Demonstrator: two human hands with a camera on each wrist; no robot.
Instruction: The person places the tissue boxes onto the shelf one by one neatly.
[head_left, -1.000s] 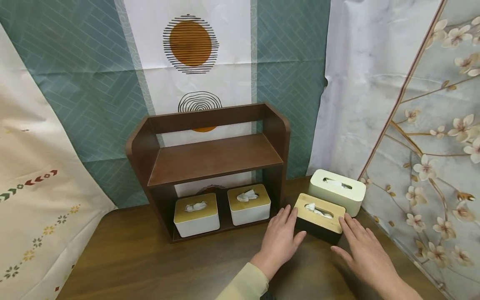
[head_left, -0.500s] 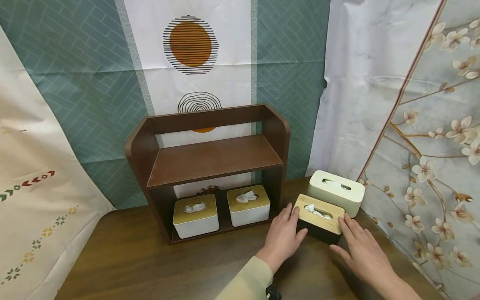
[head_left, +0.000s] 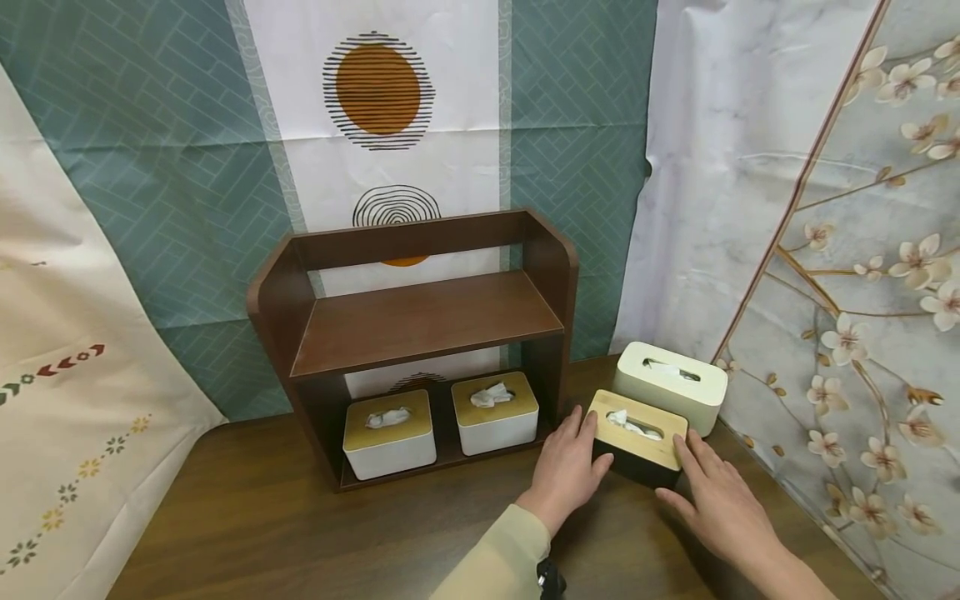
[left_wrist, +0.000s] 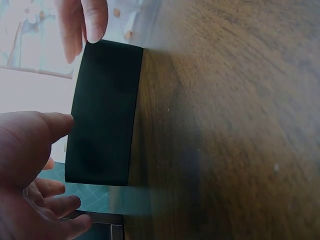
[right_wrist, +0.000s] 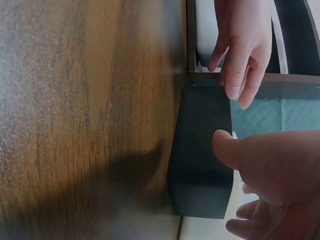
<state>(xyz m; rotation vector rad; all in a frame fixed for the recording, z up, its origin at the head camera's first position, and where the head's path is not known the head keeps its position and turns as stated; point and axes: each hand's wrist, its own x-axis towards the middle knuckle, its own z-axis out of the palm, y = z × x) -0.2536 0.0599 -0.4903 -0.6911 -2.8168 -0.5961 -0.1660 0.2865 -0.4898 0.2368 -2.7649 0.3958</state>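
Note:
A black tissue box [head_left: 636, 467] with a light wooden lid and a white tissue in its slot stands on the table's right side. My left hand [head_left: 564, 471] is at its left end, fingers extended toward the lid's corner. At the opposite end, my right hand [head_left: 718, 500] has its fingertips by the lid's right edge, fingers fairly straight. In the left wrist view the box's dark side [left_wrist: 105, 115] faces the camera, with both hands close to its upper edge. The right wrist view shows the thumb [right_wrist: 227, 147] by the box edge. Whether every fingertip touches is unclear.
A cream tissue box [head_left: 671, 383] stands right behind the black one, near the floral curtain. The brown two-level shelf [head_left: 427, 321] holds two white tissue boxes with wooden lids, one left [head_left: 390, 454] and one right [head_left: 498, 433], on its lower level. Brown wooden table [head_left: 300, 542] underneath.
The head view has shifted very slightly. My left sleeve and wrist have edged a little right, and a dark wrist device shows more. Both hands stay at the black tissue box's ends.

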